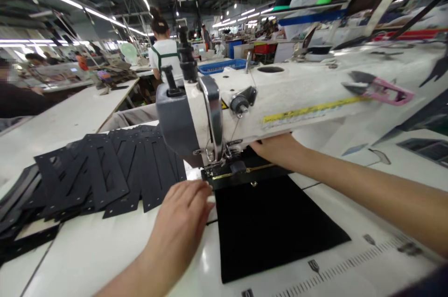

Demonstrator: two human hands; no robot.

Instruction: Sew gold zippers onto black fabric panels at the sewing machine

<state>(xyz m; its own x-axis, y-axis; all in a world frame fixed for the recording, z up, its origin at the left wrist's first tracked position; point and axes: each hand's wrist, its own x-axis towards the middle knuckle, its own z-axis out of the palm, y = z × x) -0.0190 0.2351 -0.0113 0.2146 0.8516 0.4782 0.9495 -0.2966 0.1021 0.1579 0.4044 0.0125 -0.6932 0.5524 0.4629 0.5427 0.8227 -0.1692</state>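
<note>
A black fabric panel [276, 227] lies flat on the sewing machine's bed, its far edge at the presser foot [238, 166]. Along that edge runs a zipper with gold teeth [222, 176]. My left hand [182, 215] is at the panel's upper left corner, fingers bent and held together, thumb beneath, closed on the edge. Beyond the needle area, my right hand [276, 148] reaches under the arm of the sewing machine [297, 92] at the black strip behind the zipper. The machine hides its fingertips.
Black frame-shaped pieces with slots [105, 171] are heaped left of the machine. Pink-handled thread snips [380, 88] rest against the machine arm. A printed ruler scale [336, 269] runs along the table front. Farther back stand a blue basket [222, 66] and a person in a white shirt [166, 57].
</note>
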